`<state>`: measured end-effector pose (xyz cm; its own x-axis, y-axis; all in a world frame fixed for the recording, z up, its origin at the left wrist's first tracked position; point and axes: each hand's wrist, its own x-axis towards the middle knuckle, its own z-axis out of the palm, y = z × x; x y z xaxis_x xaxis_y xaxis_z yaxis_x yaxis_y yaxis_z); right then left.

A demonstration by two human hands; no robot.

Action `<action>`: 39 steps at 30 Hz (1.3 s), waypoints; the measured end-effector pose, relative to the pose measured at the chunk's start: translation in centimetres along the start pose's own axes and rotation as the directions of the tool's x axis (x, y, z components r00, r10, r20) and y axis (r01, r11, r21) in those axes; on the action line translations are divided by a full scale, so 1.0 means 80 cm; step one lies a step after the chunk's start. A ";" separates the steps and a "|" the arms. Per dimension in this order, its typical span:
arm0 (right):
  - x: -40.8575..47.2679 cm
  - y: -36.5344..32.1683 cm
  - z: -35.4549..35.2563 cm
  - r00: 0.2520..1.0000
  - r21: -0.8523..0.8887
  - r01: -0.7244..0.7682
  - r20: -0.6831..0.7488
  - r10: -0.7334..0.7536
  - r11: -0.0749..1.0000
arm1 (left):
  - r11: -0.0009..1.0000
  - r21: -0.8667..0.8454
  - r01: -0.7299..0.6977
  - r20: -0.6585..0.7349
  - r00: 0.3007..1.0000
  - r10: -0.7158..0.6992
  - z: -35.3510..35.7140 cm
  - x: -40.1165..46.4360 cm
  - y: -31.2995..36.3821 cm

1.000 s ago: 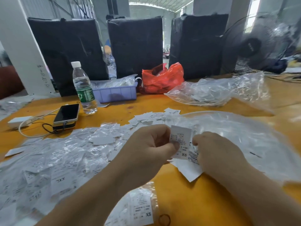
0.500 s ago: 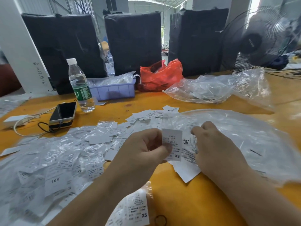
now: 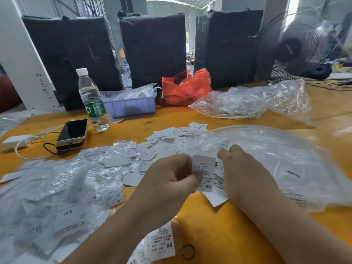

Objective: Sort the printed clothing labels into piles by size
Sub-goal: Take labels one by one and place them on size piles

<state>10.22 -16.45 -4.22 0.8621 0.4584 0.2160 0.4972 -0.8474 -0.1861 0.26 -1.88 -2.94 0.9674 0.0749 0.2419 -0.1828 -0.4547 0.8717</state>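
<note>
My left hand (image 3: 171,180) pinches a small stack of white printed labels (image 3: 204,171) marked XS, held upright over the orange table (image 3: 219,231). My right hand (image 3: 245,176) lies palm down just right of it, fingers curled onto more labels (image 3: 218,181) at the mouth of a clear plastic bag (image 3: 276,155); whether it grips one is hidden. Loose labels (image 3: 167,138) are scattered behind the hands. Bagged label bundles (image 3: 62,206) marked XXL, S and XS lie to the left, and an XS bundle (image 3: 162,242) sits under my left forearm.
A water bottle (image 3: 92,100), a phone on a power bank (image 3: 73,132) with a white charger (image 3: 16,141), a purple bin (image 3: 131,105), a red bag (image 3: 185,88) and another clear bag (image 3: 247,103) stand behind. A fan (image 3: 297,46) is at the back right. A rubber band (image 3: 187,251) lies near the front edge.
My right hand has slid forward and up along the labels at the bag mouth. My left hand keeps pinching the XS stack, roughly in place.
</note>
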 end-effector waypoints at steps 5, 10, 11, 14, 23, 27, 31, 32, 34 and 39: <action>0.003 0.009 -0.003 0.996 0.079 -0.012 -0.091 0.020 0.997 | 1.000 -0.002 -0.009 -0.031 0.999 0.009 -0.004 0.004 -0.001; 0.006 0.009 -0.007 0.972 0.175 0.067 -0.235 -0.025 0.982 | 0.999 -0.052 -0.010 -0.098 0.995 0.005 -0.012 0.009 -0.002; 0.005 0.009 -0.009 0.956 0.217 0.123 -0.289 -0.057 0.968 | 0.999 -0.046 -0.007 -0.105 0.994 0.002 -0.013 0.009 -0.002; 0.005 0.006 -0.010 0.883 0.332 0.326 -0.442 -0.159 0.885 | 1.000 -0.007 -0.002 -0.117 0.993 0.001 -0.017 0.010 -0.004; 0.006 0.006 -0.012 0.890 0.742 0.357 -0.454 0.033 0.567 | 0.999 0.040 0.005 -0.207 0.978 0.003 -0.028 0.009 -0.001; 0.008 0.005 -0.016 0.936 0.898 0.252 -0.320 0.145 0.360 | 0.999 0.037 0.030 -0.263 0.965 -0.019 -0.045 0.014 0.003; 0.008 -0.015 -0.019 0.978 0.963 0.181 -0.198 0.069 0.200 | 0.997 -0.020 0.071 -0.304 0.950 -0.073 -0.076 0.014 0.003; 0.008 -0.022 -0.021 0.985 0.973 0.164 -0.171 0.028 0.161 | 0.996 -0.026 0.080 -0.325 0.942 -0.084 -0.083 0.010 0.000; 0.009 -0.039 -0.027 0.991 0.990 0.122 -0.118 -0.063 0.064 | 0.994 -0.044 0.103 -0.378 0.919 -0.112 -0.097 0.002 -0.010; 0.021 -0.099 -0.033 0.959 0.995 -0.014 -0.016 -0.285 -0.104 | 0.982 0.009 0.188 -0.435 0.885 -0.166 -0.122 -0.024 -0.032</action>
<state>7.44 -9.67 0.16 0.6833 0.6763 0.2753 0.0333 0.3477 -0.9370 -2.87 7.77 -1.46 0.8101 0.5279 0.2550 0.0042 -0.4401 0.8979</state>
